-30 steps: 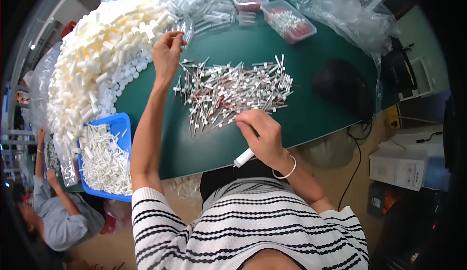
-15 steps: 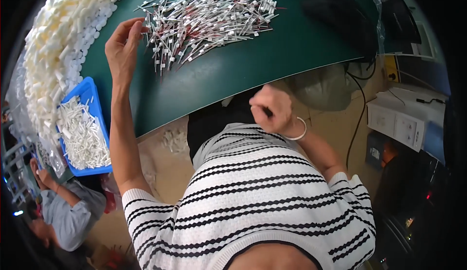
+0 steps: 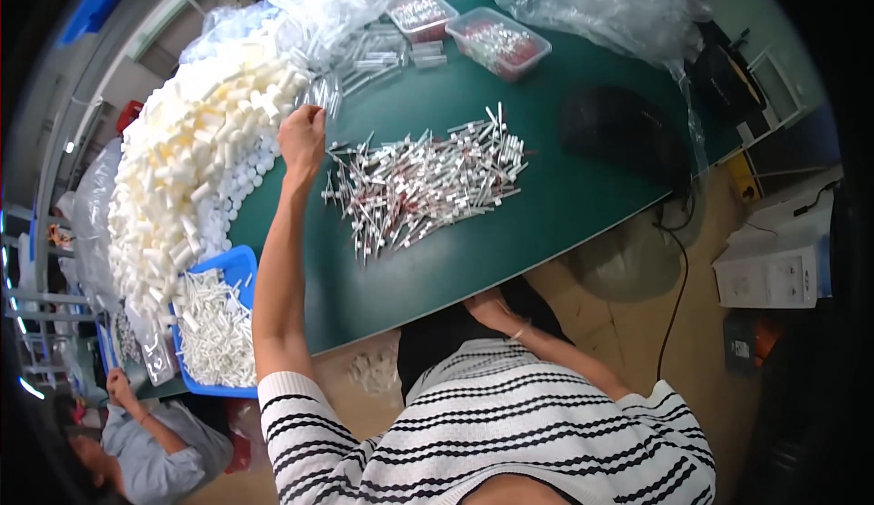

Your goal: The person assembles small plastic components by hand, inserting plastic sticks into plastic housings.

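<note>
My left hand (image 3: 301, 144) reaches across the green table, its fingers drawn together at the near edge of a heap of clear plastic tubes (image 3: 320, 95). Whatever lies between those fingertips, if anything, is hidden. To the right of that hand spreads a pile of thin sticks with white tips and some red parts (image 3: 428, 177). In my lap, by the table's front edge, lies my right hand (image 3: 492, 309); its fingers are out of sight.
Cream-white cylinders (image 3: 196, 132) are heaped at the left, above a blue tray (image 3: 248, 273) of small white sticks. Two clear boxes (image 3: 537, 50) stand at the back, near plastic sheeting (image 3: 592, 5). A black object (image 3: 619, 136) sits right. Another person (image 3: 164, 450) is lower left.
The view has shifted, showing more of the table's far side. My left hand has moved from the stick pile's left edge to the clear tubes. My right hand has dropped to my lap.
</note>
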The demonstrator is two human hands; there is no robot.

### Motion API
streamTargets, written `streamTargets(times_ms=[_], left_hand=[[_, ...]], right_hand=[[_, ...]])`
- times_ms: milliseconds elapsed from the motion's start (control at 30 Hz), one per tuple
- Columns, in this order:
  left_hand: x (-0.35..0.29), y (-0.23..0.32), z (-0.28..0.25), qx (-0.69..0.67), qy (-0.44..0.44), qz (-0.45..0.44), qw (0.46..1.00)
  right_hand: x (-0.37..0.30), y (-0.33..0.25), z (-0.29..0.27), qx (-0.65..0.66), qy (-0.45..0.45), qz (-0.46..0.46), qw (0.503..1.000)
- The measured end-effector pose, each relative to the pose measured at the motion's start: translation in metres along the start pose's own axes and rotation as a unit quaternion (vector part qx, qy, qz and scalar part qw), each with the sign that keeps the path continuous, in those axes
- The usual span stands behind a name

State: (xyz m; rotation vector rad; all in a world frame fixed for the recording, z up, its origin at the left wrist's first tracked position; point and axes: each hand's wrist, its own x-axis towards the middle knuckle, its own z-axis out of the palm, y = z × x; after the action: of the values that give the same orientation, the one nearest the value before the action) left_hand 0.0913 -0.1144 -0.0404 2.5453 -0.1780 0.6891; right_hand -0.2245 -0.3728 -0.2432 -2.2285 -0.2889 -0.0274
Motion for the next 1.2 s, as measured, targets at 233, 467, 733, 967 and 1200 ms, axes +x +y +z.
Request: streamTargets(times_ms=[233,467,733,967,1200], left_hand=[[0.024,0.018,0.017,0.147,-0.029,0.038,0.988],[-0.093,0.090,-0.096,-0.469,-0.294,-0.096,0.828],[-0.208,0.119,-0.140,-0.554,-0.334,-0.189,0.739],[-0.237,0.127,-0.140,-0.533,-0.311,-0.203,0.761],[-0.248,0.129,-0.148,-0.405,-0.315,-0.125,0.849]], right_hand=[[-0.022,-0.072,-0.142,0.248,-0.199,0.170,0.933],[0.055,-0.159,-0.208,0.413,-0.022,0.049,0.909],[0.102,-0.179,-0.164,0.333,-0.122,-0.053,0.933],[0.083,-0.178,-0.156,0.125,-0.107,-0.170,0.972],[0.077,-0.183,-0.176,0.104,-0.209,-0.134,0.963]])
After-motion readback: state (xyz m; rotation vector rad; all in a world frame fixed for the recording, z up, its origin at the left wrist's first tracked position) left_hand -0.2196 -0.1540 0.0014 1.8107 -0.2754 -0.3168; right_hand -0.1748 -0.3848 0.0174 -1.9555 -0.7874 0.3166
